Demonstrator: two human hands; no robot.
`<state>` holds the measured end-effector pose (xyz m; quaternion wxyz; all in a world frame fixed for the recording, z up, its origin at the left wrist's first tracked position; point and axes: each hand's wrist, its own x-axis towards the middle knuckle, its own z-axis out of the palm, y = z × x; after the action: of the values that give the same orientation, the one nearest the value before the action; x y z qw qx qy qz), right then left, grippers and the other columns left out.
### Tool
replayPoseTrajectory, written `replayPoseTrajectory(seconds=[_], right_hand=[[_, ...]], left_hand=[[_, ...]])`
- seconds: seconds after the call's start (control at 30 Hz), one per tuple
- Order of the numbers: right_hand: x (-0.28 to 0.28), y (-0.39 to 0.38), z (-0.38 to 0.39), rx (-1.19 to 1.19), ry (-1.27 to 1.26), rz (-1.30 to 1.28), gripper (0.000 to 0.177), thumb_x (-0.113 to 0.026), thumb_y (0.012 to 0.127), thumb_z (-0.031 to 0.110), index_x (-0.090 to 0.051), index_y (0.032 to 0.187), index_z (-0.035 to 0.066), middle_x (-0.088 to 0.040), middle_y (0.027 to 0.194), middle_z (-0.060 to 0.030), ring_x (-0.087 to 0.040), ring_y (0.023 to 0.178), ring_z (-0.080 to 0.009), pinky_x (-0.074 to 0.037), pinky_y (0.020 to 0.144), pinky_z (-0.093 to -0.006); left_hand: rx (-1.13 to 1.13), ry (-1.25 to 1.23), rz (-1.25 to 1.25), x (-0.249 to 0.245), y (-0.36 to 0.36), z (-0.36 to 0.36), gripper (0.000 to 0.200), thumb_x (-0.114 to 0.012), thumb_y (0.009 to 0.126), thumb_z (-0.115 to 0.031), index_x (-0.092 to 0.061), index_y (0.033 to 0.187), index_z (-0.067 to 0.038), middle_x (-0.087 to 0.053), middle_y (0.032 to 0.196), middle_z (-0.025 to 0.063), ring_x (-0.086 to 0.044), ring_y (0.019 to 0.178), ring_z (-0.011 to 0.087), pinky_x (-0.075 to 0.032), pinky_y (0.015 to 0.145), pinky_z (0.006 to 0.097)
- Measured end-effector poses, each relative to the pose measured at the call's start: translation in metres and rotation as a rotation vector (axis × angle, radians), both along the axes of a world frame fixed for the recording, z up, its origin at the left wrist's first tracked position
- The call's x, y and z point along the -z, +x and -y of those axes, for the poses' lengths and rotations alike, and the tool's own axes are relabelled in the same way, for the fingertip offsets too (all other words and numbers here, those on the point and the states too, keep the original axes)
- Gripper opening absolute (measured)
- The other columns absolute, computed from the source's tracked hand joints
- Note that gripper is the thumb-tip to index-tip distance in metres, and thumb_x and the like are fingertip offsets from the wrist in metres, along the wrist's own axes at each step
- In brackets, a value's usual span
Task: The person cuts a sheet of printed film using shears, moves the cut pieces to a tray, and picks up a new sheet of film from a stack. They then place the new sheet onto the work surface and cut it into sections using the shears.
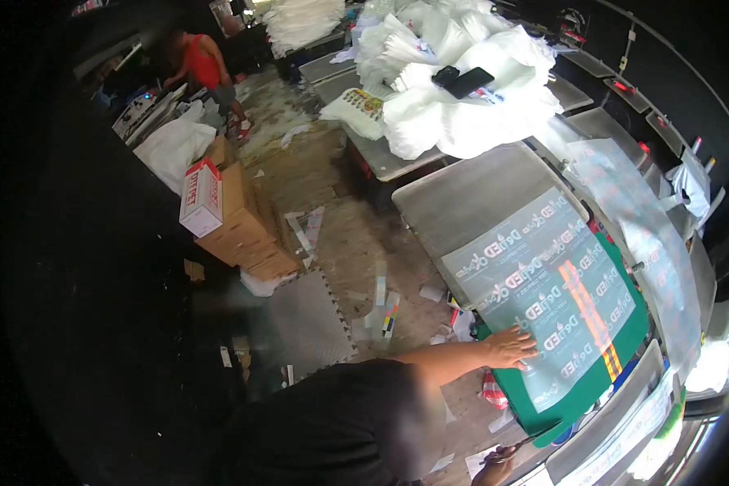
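Left hand: the left hand lies flat with its fingers spread apart, palm down on the near left corner of the printed sheet; it grips nothing.
Person at far left: a person in a red top bends over a bench at the upper left, well apart from the hands.
White box: a white box with red print sits on the left edge of a stack of cardboard boxes on the floor.
Foam mat: a grey foam mat lies on the littered floor, just right of the boxes.
Table: a grey table carries a heap of white bags, with a dark phone on top of the heap.
Platen: a grey platen stands just beyond the printed sheet, its far part bare.
Printed sheet: it is translucent with rows of white lettering and an orange stripe, and it lies smooth on the green fabric, covering most of it and reaching up over the platen's near edge.
Green fabric: it lies spread flat and shows as a border past the sheet's right and near edges.
Right hand: the right hand is cut off at the bottom edge; it seems closed around a thin dark tool, possibly scissors, just beside the fabric's near corner.
Clear film: a long clear film drapes over the frame at the right edge.
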<state>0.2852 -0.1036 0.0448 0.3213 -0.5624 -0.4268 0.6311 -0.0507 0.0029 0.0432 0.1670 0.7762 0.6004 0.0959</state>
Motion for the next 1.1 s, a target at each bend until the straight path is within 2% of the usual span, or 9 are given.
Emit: replayPoseTrajectory(seconds=[0.13,0.23,0.4,0.63,0.77,0.87,0.93,1.0,1.1], right_hand=[[0.004,0.008,-0.026,-0.170,0.166,0.368,0.037,-0.054,0.090,0.028,-0.060,0.110,-0.002,-0.063,0.095,-0.0149,-0.060,0.080,-0.0204,-0.052,0.067,-0.0329],[0.028,0.006,-0.041,0.020,-0.017,-0.115,0.024,-0.049,0.100,0.029,-0.051,0.101,0.006,-0.048,0.084,-0.0019,-0.049,0.071,-0.0081,-0.041,0.060,-0.0226],[0.038,-0.006,-0.041,0.040,-0.069,-0.048,0.023,-0.053,0.098,0.030,-0.050,0.096,0.008,-0.049,0.078,-0.0003,-0.049,0.066,-0.0091,-0.041,0.060,-0.0229],[0.044,-0.009,-0.066,0.055,-0.056,-0.092,0.021,-0.055,0.097,0.027,-0.052,0.102,0.007,-0.048,0.080,0.0003,-0.048,0.068,-0.0100,-0.042,0.062,-0.0250],[0.027,-0.029,-0.062,0.069,-0.008,-0.039,0.019,-0.057,0.091,0.018,-0.055,0.105,0.005,-0.054,0.086,-0.0014,-0.054,0.073,-0.0120,-0.047,0.065,-0.0258],[0.018,-0.019,-0.056,0.089,-0.035,0.005,0.012,-0.057,0.088,0.013,-0.059,0.096,0.005,-0.060,0.084,-0.0027,-0.061,0.079,-0.0155,-0.051,0.071,-0.0268],[0.013,-0.016,-0.044,0.065,-0.103,0.045,0.015,-0.060,0.089,0.015,-0.059,0.098,0.003,-0.064,0.089,-0.0070,-0.063,0.080,-0.0157,-0.051,0.069,-0.0294],[0.014,-0.012,-0.019,0.010,-0.079,0.111,0.017,-0.061,0.088,0.016,-0.061,0.095,0.001,-0.067,0.083,-0.0075,-0.061,0.073,-0.0139,-0.049,0.067,-0.0287],[-0.004,-0.012,0.008,-0.081,-0.114,0.170,0.022,-0.065,0.089,0.022,-0.061,0.094,0.000,-0.064,0.075,-0.0045,-0.059,0.070,-0.0108,-0.048,0.064,-0.0265]], left_hand=[[-0.091,0.173,0.015,0.027,0.005,-0.001,0.062,-0.043,0.094,-0.051,-0.037,0.143,-0.013,-0.034,0.148,0.0118,-0.028,0.139,0.0310,-0.021,0.113,0.0509],[-0.089,0.230,0.059,0.015,0.003,0.007,0.066,-0.045,0.093,-0.053,-0.036,0.144,-0.012,-0.032,0.149,0.0145,-0.025,0.140,0.0331,-0.017,0.115,0.0516],[-0.132,0.178,0.050,0.008,0.000,0.006,0.072,-0.050,0.089,-0.054,-0.032,0.147,-0.013,-0.024,0.154,0.0142,-0.018,0.143,0.0325,-0.013,0.117,0.0521],[-0.094,0.149,0.027,0.007,-0.004,0.004,0.079,-0.058,0.081,-0.055,-0.037,0.144,-0.013,-0.028,0.151,0.0160,-0.020,0.142,0.0345,-0.011,0.116,0.0566],[-0.148,0.314,0.194,0.009,-0.002,0.002,0.070,-0.072,0.069,-0.045,-0.056,0.128,-0.011,-0.042,0.143,0.0162,-0.033,0.136,0.0362,-0.022,0.111,0.0600],[-0.122,0.319,0.225,0.008,-0.002,-0.007,0.061,-0.071,0.075,-0.042,-0.058,0.125,-0.010,-0.052,0.133,0.0145,-0.040,0.131,0.0362,-0.031,0.108,0.0525],[-0.079,0.345,0.198,0.012,0.001,-0.014,0.060,-0.070,0.076,-0.041,-0.056,0.127,-0.013,-0.049,0.137,0.0124,-0.038,0.133,0.0361,-0.027,0.111,0.0542],[-0.080,0.287,-0.069,0.008,0.011,-0.010,0.059,-0.057,0.087,-0.051,-0.050,0.136,-0.019,-0.042,0.144,0.0087,-0.036,0.134,0.0333,-0.026,0.109,0.0592],[-0.058,0.309,-0.053,0.010,0.021,-0.012,0.059,-0.058,0.087,-0.051,-0.049,0.137,-0.021,-0.043,0.143,0.0116,-0.037,0.132,0.0368,-0.027,0.107,0.0590]])
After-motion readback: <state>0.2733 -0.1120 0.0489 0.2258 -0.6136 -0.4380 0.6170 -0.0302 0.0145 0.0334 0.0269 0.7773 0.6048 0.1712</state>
